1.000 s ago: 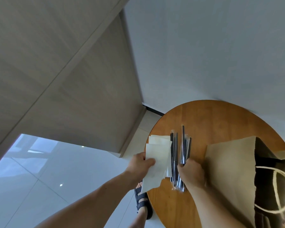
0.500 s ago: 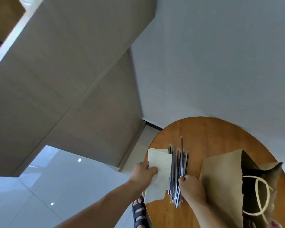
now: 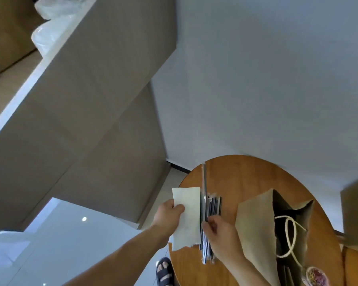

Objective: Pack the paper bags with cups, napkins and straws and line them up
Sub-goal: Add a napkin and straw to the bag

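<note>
- Your left hand (image 3: 167, 213) pinches a napkin (image 3: 187, 215) at its left edge. The thumb lies on top and the fingers are hidden underneath.
- The napkin is held flat over the left rim of the table (image 3: 246, 174), with its near end drooping past the rim.
- Your right hand (image 3: 220, 234) is curled, thumb and fingertips pinching one straw (image 3: 204, 182) low on its length.
- That straw points away from you along the napkin's right edge, and its far tip reaches close to the table's far rim.
- The other straws (image 3: 215, 205) lie in a loose bundle on the table, just beside the napkin and partly under your right hand. Their near ends stick out toward you past your wrist.
- The bag (image 3: 254, 223) sits just right of your right hand. Its mouth is open toward you, its inside is dark and a white cord handle (image 3: 290, 234) loops across it.
- Bare wood shows beyond the straws and behind the bag. The rim is close on the left, where the napkin overhangs it.
- A second brown shape (image 3: 355, 213) at the right edge is too blurred to identify.
- A small round multicoloured thing (image 3: 315, 275) lies by the bag's near end. You cannot tell what it is.
- Below the table's left rim your sandal (image 3: 163, 273) stands on a pale tiled floor (image 3: 74, 240).
- A tall cabinet (image 3: 91, 120) rises to the left and a plain wall (image 3: 267, 79) stands behind the table.
</note>
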Demonstrator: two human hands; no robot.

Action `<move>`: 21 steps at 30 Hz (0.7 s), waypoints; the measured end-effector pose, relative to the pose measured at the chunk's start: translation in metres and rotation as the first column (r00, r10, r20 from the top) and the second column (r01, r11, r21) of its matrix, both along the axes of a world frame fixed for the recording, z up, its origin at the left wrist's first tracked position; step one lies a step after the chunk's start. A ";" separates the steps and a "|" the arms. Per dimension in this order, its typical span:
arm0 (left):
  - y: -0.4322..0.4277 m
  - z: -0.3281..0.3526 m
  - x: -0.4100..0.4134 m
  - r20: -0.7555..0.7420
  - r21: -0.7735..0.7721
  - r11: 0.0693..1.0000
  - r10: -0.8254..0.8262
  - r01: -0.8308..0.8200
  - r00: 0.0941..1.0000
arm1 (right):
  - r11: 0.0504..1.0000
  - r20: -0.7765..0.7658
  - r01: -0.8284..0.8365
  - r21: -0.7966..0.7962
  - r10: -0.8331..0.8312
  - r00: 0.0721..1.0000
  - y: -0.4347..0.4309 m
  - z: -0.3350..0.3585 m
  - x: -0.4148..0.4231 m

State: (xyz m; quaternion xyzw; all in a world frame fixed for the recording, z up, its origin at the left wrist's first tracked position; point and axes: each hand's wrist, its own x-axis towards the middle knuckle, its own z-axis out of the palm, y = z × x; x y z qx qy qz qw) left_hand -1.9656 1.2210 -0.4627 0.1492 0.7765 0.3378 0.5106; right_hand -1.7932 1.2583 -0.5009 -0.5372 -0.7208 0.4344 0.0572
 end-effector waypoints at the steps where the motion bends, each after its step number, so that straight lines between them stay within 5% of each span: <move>1: 0.005 0.010 0.000 0.008 0.022 1.000 0.003 -0.003 1.000 | 0.999 -0.055 -0.034 0.004 0.035 0.998 -0.006 0.016 -0.001; 5: 0.023 0.051 0.005 0.097 0.139 0.990 -0.018 0.004 0.995 | 0.990 -0.093 -0.143 0.012 0.143 0.985 -0.017 0.056 0.000; 9: 0.035 0.084 0.013 0.169 0.258 0.966 -0.034 -0.011 0.985 | 0.998 -0.113 -0.061 0.019 0.063 0.992 -0.007 0.087 0.004; 14: 0.046 0.119 0.020 0.053 0.420 0.899 -0.160 0.124 0.986 | 0.995 -0.076 -0.066 0.071 0.071 0.995 0.009 0.121 0.012; 18: 0.063 0.152 0.024 0.042 0.494 0.855 -0.208 0.160 0.977 | 0.949 -0.331 0.265 0.171 -0.198 0.923 0.028 0.164 0.020; 21: 0.072 0.177 0.034 0.100 0.540 0.805 -0.350 0.245 0.931 | 0.950 -0.477 0.290 0.119 -0.202 0.855 0.050 0.201 0.030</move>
